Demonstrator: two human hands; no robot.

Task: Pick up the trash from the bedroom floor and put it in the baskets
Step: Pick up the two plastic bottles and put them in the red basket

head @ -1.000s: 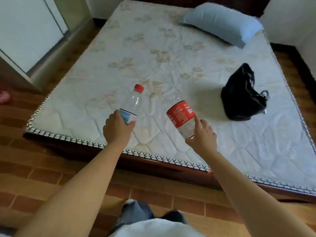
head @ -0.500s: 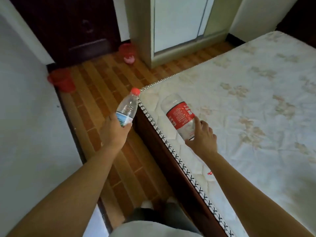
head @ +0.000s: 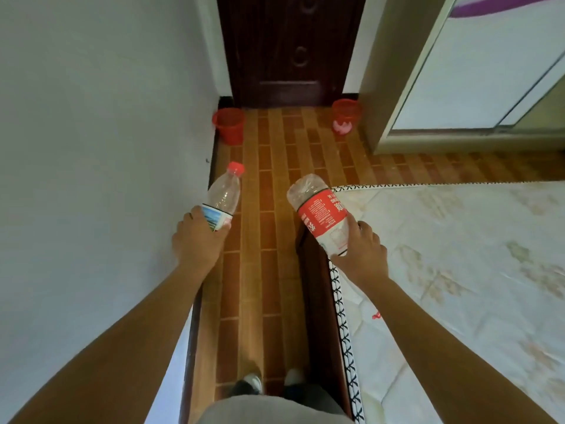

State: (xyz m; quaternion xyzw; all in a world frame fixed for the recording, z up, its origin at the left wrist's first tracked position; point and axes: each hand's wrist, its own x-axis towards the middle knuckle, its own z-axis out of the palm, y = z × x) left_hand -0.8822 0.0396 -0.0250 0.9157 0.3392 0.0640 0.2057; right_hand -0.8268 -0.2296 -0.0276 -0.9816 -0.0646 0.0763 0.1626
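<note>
My left hand grips the base of a clear plastic bottle with a red cap, held neck up near the left wall. My right hand grips a second clear bottle with a red label, its bottom end pointing up and away. Two red baskets stand on the floor by the dark door: one at the left wall, one at the right with something pink inside it.
A narrow strip of brown tiled floor runs ahead between the white wall and the bed on my right. A wardrobe with sliding doors stands at the far right. My feet show at the bottom.
My view has swung left from the bed to the passage facing the door and both baskets. Both hands still hold their bottles in the same way.
</note>
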